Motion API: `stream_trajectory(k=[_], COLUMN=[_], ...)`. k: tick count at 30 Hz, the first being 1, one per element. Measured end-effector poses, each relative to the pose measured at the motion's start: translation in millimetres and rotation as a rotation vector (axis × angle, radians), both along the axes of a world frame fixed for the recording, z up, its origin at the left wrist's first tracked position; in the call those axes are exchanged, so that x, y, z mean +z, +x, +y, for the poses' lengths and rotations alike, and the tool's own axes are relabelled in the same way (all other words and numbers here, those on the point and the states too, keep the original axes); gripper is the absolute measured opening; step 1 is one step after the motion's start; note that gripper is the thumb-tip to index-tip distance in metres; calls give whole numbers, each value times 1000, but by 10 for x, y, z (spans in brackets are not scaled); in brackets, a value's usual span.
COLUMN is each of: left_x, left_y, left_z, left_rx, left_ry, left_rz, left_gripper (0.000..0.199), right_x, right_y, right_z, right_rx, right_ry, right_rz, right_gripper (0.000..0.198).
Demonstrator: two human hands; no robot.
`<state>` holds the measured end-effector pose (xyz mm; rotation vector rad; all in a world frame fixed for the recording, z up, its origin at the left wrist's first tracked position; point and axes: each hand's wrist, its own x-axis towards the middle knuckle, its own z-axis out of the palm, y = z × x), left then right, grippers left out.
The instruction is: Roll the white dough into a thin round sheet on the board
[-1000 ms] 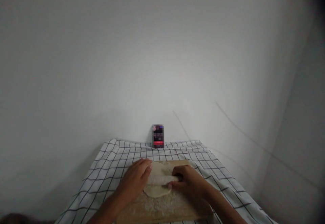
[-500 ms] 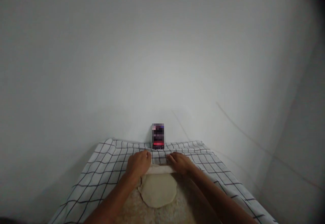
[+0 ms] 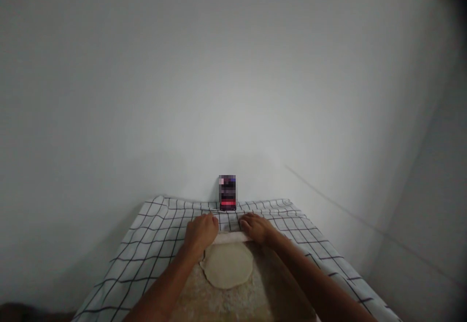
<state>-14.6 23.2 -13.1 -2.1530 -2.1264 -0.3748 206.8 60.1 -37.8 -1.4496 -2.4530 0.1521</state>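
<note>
A flat round sheet of pale dough (image 3: 228,266) lies on a floured wooden board (image 3: 226,305). Across its far edge runs a pale rolling pin (image 3: 231,238), held between both fists. My left hand (image 3: 202,229) is closed over the pin's left end. My right hand (image 3: 257,227) is closed over the right end, its fingers curled forward and down. Both hands cover the ends of the pin, so only its middle shows.
A phone (image 3: 227,193) with a blurred screen leans upright against the white wall (image 3: 233,93) at the table's back. A white cloth with black checks (image 3: 146,244) covers the table around and beyond the board. Something dark (image 3: 32,312) shows at the lower left corner.
The whole view has shifted slightly, so the table and phone sit a little higher. Both hands stay closed on the rolling pin at the far edge of the dough.
</note>
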Motion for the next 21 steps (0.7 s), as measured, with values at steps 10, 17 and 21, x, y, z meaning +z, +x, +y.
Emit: stream_trajectory(k=[10, 17, 21], left_x=[-6, 55, 31], left_y=[43, 53, 37], left_z=[-446, -534, -374], left_rx=[-107, -116, -97], left_ry=[33, 6, -3], left_rz=[83, 98, 88], left_gripper=[38, 35, 35], right_x=[-16, -5, 0], right_y=[33, -2, -37], right_z=[-654, -642, -470], right_rx=[-71, -119, -153], right_ry=[72, 87, 77], right_rz=[-5, -22, -40], right_gripper=[48, 46, 44])
